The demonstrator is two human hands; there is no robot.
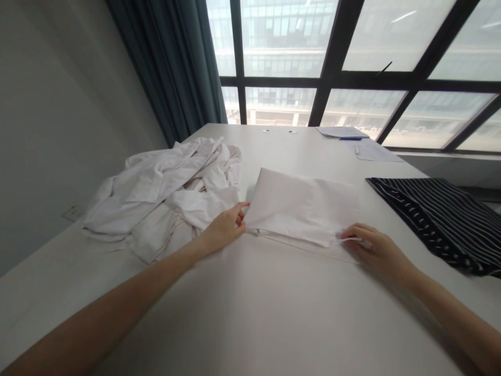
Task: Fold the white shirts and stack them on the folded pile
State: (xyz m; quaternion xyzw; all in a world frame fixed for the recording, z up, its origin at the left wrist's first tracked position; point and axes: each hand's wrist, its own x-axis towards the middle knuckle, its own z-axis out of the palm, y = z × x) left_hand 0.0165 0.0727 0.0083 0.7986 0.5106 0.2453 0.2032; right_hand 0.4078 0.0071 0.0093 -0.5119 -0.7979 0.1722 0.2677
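The striped cloth (442, 219) at right and far-left curtain (176, 62) are cut off; the underside of the folded cloth (297, 206) is hidden.

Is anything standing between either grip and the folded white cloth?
Nothing visible: the left grip meets the folded white cloth at its left edge, the right grip pinches its near right corner. The white heap lies off to the left.
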